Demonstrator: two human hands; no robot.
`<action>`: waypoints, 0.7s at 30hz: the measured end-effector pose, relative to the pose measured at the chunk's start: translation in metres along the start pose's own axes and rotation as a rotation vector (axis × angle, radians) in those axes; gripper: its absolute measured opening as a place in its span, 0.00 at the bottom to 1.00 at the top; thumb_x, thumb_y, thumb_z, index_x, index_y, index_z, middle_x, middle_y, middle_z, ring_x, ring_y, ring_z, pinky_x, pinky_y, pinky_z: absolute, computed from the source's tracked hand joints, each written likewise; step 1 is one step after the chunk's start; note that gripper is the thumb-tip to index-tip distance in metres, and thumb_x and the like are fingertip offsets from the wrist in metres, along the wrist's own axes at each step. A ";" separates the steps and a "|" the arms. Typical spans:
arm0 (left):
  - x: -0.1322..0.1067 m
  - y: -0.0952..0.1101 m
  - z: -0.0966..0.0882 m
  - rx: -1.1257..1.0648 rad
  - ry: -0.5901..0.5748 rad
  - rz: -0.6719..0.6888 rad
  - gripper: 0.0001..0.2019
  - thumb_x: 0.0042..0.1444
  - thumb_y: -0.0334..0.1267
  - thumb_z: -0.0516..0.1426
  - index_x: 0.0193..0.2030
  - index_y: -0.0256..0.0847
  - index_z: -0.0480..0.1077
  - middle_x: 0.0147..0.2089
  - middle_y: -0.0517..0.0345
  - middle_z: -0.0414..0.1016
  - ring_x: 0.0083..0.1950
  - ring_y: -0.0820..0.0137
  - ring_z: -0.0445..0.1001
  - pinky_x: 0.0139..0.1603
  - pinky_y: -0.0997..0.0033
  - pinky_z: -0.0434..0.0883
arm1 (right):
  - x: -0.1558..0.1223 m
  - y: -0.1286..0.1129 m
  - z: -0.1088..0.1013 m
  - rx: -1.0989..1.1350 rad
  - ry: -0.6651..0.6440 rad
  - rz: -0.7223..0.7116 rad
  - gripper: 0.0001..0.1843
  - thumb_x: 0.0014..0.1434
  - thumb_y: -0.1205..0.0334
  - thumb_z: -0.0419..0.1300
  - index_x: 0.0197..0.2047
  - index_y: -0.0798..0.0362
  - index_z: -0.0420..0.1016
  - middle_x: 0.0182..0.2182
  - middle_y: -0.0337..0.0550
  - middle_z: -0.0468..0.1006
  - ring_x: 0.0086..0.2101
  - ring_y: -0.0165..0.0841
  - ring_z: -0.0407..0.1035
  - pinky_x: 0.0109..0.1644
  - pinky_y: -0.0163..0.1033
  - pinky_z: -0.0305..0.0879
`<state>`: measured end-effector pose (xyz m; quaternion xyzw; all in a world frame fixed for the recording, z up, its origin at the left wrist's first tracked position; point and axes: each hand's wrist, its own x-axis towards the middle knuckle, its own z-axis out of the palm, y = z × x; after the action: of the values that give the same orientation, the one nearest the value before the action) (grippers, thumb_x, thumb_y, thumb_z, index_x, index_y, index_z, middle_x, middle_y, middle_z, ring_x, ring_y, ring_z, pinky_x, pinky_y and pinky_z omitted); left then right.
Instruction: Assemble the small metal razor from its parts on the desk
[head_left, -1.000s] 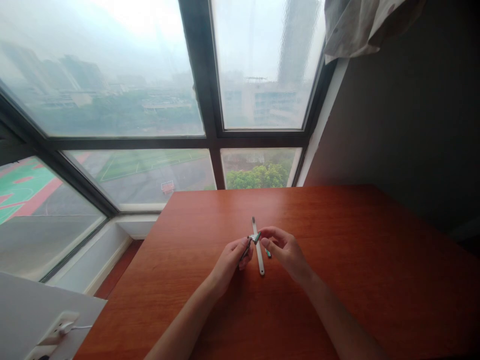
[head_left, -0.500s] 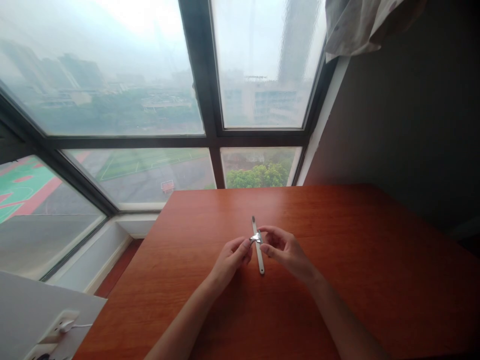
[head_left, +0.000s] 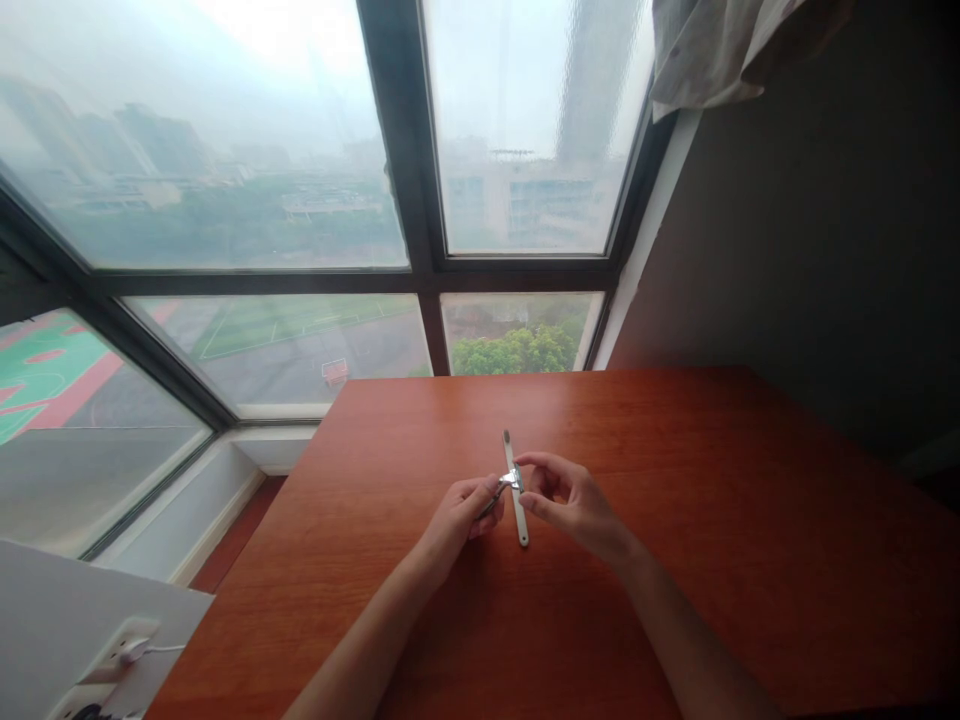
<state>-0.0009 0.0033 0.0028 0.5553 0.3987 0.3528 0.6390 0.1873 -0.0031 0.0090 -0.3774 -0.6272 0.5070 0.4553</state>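
A shiny metal razor (head_left: pixel 511 479) with a T-shaped head is held above the table. My left hand (head_left: pixel 463 515) is closed round its handle, thumb on top, and part of the dark handle shows between the fingers. My right hand (head_left: pixel 566 492) has its index fingertip and thumb at the two ends of the razor's head, the other fingers curled behind. Beneath the razor lies a pale toothbrush (head_left: pixel 520 525), its dark-bristled head pointing to the window and its handle end toward me. The razor hides the middle of the toothbrush.
The reddish-brown wooden table (head_left: pixel 360 450) reaches to the large window (head_left: pixel 247 140). A grey wall (head_left: pixel 795 230) stands on the right, with a hanging cloth (head_left: pixel 705 60) at the top. At the lower left, a white plug (head_left: pixel 135 651) sits in a wall socket.
The razor has turned slightly in my left hand, and more of its handle shows under the thumb. My right fingers stay at the head. The toothbrush has not moved.
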 end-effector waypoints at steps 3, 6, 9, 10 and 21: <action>-0.001 -0.001 -0.001 -0.044 -0.017 -0.021 0.25 0.58 0.56 0.50 0.21 0.36 0.64 0.15 0.64 0.55 0.19 0.77 0.51 0.23 0.74 0.48 | 0.000 -0.001 0.000 0.021 -0.016 0.007 0.23 0.54 0.55 0.64 0.51 0.55 0.70 0.24 0.34 0.63 0.25 0.26 0.57 0.28 0.33 0.55; -0.002 -0.001 -0.001 -0.126 -0.061 -0.069 0.24 0.57 0.56 0.51 0.22 0.36 0.64 0.16 0.64 0.55 0.18 0.77 0.51 0.22 0.74 0.49 | 0.000 -0.001 0.001 0.053 -0.030 0.012 0.24 0.53 0.54 0.64 0.51 0.55 0.70 0.23 0.33 0.62 0.24 0.26 0.56 0.27 0.33 0.54; -0.003 -0.001 0.000 -0.196 -0.087 -0.095 0.23 0.57 0.55 0.52 0.24 0.36 0.65 0.16 0.65 0.54 0.19 0.78 0.50 0.22 0.75 0.48 | 0.000 -0.001 0.001 0.087 -0.029 0.012 0.24 0.53 0.53 0.64 0.51 0.55 0.71 0.23 0.33 0.61 0.24 0.26 0.55 0.26 0.32 0.54; -0.004 0.000 0.001 -0.217 -0.093 -0.098 0.23 0.57 0.55 0.52 0.24 0.36 0.66 0.16 0.65 0.54 0.19 0.78 0.50 0.22 0.75 0.48 | 0.000 -0.001 0.001 0.096 -0.028 0.013 0.24 0.53 0.53 0.65 0.50 0.55 0.71 0.23 0.33 0.61 0.24 0.26 0.55 0.26 0.32 0.54; -0.006 0.004 0.004 -0.248 -0.104 -0.092 0.22 0.55 0.54 0.54 0.23 0.36 0.65 0.17 0.65 0.53 0.20 0.78 0.50 0.22 0.74 0.48 | -0.001 -0.005 0.001 0.095 -0.030 0.029 0.24 0.52 0.54 0.65 0.50 0.54 0.71 0.23 0.33 0.60 0.24 0.26 0.54 0.26 0.32 0.55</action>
<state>0.0001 -0.0030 0.0078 0.4708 0.3434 0.3404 0.7379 0.1867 -0.0058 0.0140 -0.3569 -0.6036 0.5483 0.4557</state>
